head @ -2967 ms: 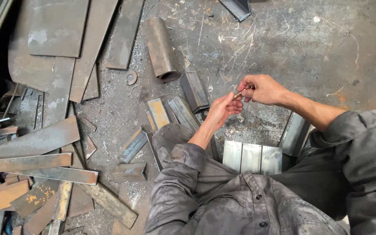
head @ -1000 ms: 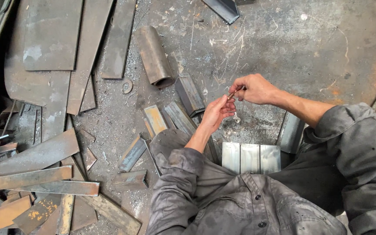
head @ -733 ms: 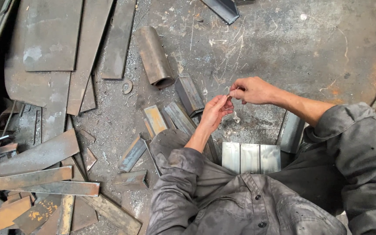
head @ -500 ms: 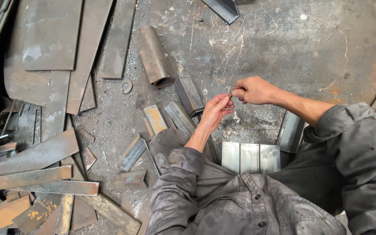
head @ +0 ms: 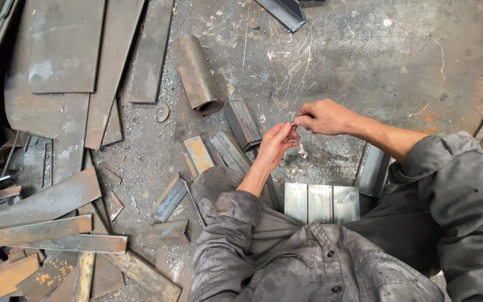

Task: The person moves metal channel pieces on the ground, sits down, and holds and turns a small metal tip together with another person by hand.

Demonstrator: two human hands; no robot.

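**Pinching a small metal piece above the scrap-strewn floor**

Starting at the bottom of the frame, grey work sleeves fill the foreground, and just above them a row of bright steel blocks lies on the floor. At centre frame the left hand and right hand meet fingertip to fingertip, both closed in a pinch on a small metal piece; it is too small to tell its kind. It is held in the air, above the floor, a little up and right of a short angle offcut. Further up lies a rusty pipe section, and steel plates with long strips fill the upper left.

As I judge it, the grip is thin: a slip could drop the piece among filings and offcuts, where it would be hard to find. Sharp cut edges near bare fingers could also nick them.
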